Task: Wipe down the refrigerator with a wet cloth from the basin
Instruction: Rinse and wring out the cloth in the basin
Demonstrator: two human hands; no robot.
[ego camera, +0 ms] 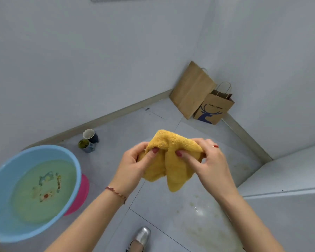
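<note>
A yellow terry cloth (171, 166) hangs bunched between both hands above the floor. My left hand (133, 166) grips its left side with the thumb pressed on top. My right hand (205, 160) pinches its right side, a ring on one finger. A blue basin (0, 206) with greenish water stands at the lower left, away from the cloth. At the right edge a pale grey-white appliance top (289, 177), likely the refrigerator, reaches into view.
A pink stool (82, 193) holds the basin. Two mugs (89, 140) stand on the floor by the wall. Two brown paper bags (200, 95) lean in the corner. A silver shoe (142, 237) shows at the bottom on grey tiles.
</note>
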